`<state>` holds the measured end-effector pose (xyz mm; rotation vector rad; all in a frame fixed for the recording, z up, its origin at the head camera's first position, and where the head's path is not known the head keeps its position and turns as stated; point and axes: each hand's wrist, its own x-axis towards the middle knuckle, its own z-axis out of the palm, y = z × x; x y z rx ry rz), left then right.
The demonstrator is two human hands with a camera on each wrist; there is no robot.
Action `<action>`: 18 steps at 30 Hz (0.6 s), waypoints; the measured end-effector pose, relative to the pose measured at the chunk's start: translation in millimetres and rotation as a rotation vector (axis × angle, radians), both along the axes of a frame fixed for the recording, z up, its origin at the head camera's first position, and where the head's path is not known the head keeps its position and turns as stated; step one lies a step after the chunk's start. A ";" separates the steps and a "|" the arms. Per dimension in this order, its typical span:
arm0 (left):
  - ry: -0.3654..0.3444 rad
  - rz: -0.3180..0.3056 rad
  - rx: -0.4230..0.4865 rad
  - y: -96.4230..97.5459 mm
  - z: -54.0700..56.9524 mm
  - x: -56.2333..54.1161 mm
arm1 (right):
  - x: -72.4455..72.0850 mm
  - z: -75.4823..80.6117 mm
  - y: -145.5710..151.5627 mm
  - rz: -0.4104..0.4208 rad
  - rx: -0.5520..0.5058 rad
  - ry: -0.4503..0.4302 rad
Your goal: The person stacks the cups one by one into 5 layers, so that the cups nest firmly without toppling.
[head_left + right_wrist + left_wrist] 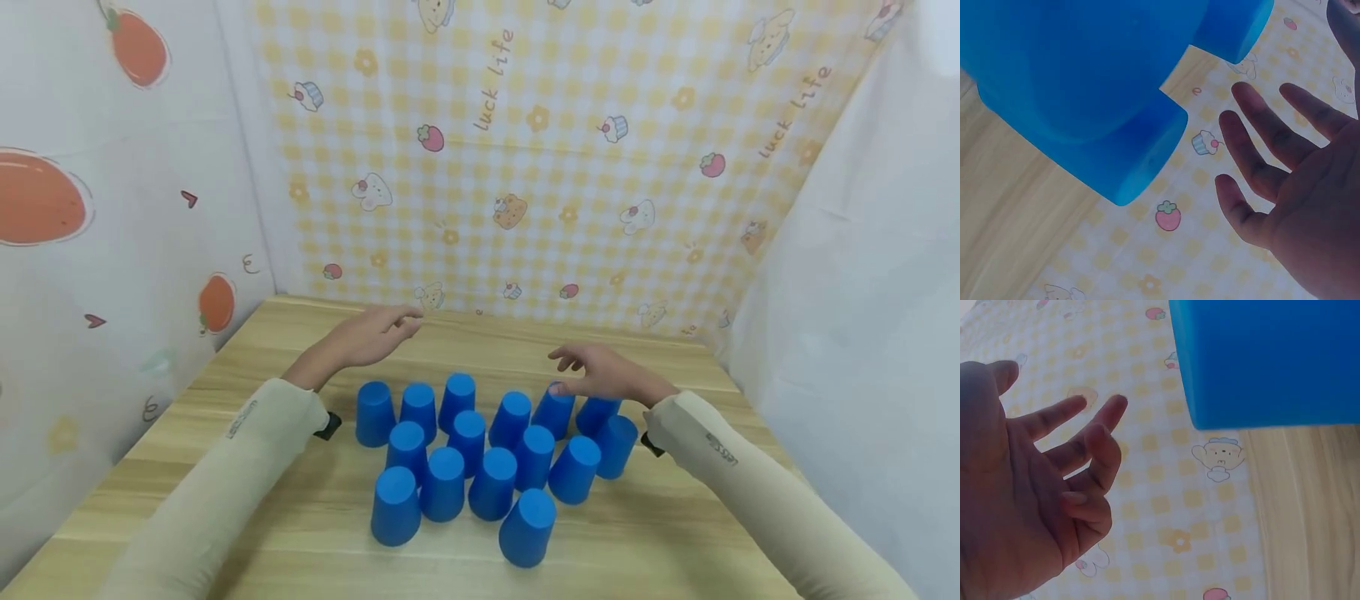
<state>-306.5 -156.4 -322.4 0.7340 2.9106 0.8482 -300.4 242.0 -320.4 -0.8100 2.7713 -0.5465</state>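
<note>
Several plain blue cups stand upside down in a loose cluster on the wooden table, among them a front cup [528, 528] and a left-end cup [375, 415]. My left hand [371, 336] hovers beyond the left back cups, fingers loosely bent and holding nothing. In the left wrist view one blue cup [1272, 362] looms beside those fingers [1104, 456]. On the other side, my right hand [600, 371] is over the back right cups with spread fingers, its thumb overlapping a cup [553, 414] in the head view. Its palm [1316, 206] shows bare in the right wrist view, beside blue cups [1135, 150].
The wooden table [300, 517] runs back to a yellow checked cloth [465, 208] with cartoon prints. White cloths hang along the left side [150, 275] and the right side [855, 275]. Each sleeve cuff has a dark strap piece [327, 426] beneath it.
</note>
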 end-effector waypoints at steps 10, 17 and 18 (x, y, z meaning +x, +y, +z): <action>-0.193 -0.175 0.103 -31.6 -21.4 -3.7 | -5.9 -9.3 9.3 0.045 -0.011 -0.013; -0.295 -0.243 0.106 -49.6 -27.8 -4.8 | -8.0 -13.7 13.9 0.035 -0.037 -0.062; -0.315 -0.265 0.107 -51.3 -27.8 -4.9 | -8.1 -14.2 14.6 0.039 -0.039 -0.063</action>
